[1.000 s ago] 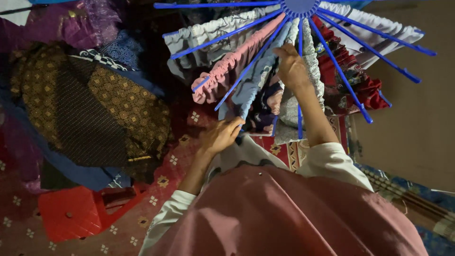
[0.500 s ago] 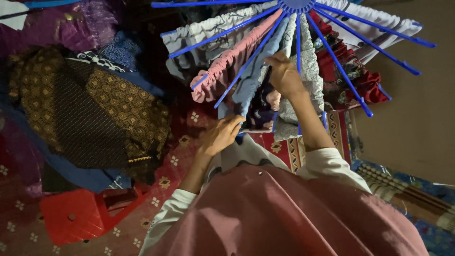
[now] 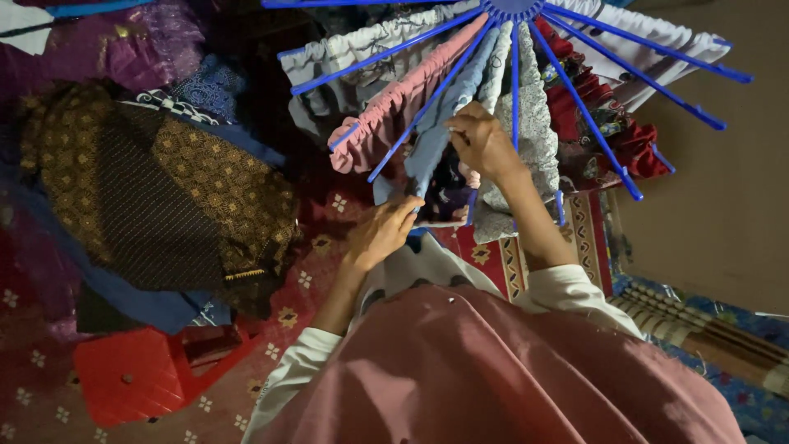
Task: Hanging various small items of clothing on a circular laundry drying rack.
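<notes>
Left hand (image 3: 384,233) is pinching the lower edge of the light blue gathered cloth (image 3: 433,141) hanging on the blue plastic radial drying rack (image 3: 575,70), right hand (image 3: 481,140) is gripping it higher up.

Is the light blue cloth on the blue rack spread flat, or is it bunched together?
Bunched. The light blue cloth is gathered into narrow ruffles along one spoke of the blue rack, where the right hand touches it.
</notes>
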